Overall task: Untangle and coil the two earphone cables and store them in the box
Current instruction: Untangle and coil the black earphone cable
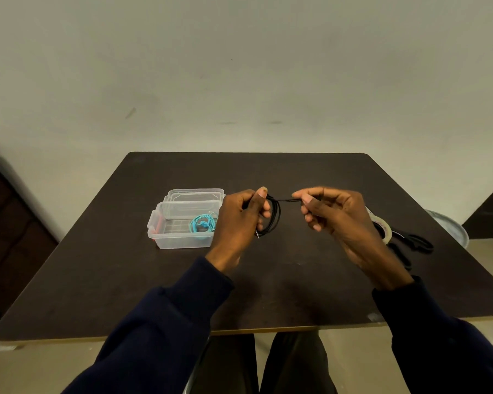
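Gripping black cable (pixel 277 218) coil in left hand (pixel 239 220) to hold loops; pinching loose end taut with right hand (pixel 335 216) for next wrap. Already in box (pixel 180 243): blue cable (pixel 201 224).

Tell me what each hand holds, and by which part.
Both hold the black cable. The left hand grips its coiled loops; the right hand pinches the straight strand leading off the coil's top.

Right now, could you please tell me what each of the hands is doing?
Left hand: grips the coiled loops of the black cable.
Right hand: pinches the free end of the same cable, pulled straight between both hands.
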### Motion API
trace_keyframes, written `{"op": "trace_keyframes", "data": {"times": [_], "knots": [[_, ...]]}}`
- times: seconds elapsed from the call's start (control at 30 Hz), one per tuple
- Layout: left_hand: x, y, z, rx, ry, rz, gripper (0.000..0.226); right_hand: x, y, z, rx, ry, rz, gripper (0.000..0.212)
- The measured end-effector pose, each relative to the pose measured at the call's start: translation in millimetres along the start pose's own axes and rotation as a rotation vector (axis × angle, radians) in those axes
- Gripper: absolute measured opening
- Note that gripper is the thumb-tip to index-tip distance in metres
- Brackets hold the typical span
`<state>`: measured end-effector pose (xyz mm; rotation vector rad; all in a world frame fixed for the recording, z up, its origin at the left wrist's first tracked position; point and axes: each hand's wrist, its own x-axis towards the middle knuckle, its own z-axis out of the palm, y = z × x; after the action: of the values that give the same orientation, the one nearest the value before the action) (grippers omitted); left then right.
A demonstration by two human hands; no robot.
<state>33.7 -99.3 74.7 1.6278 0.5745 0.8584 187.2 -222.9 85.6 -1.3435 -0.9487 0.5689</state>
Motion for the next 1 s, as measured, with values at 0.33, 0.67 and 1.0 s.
{"op": "trace_keyframes", "data": {"times": [0.33,0.67,1.0], "knots": [[-3.9,15.4,11.1,-0.451,-0.189,-0.253,0.034,-6.7,18.9,37.0,-0.026,0.15,-0.038,0.012],[-3.3,13.6,14.3,-0.287,-0.024,-0.102,0.034,-13.6,11.0,44.3,0.199,0.04,0.077,0.022],[-5.1,8.2,18.8,-0.177,-0.022,-0.031,0.032,-19.9,6.3,44.8,0.099,0.168,0.06,0.019]]}}
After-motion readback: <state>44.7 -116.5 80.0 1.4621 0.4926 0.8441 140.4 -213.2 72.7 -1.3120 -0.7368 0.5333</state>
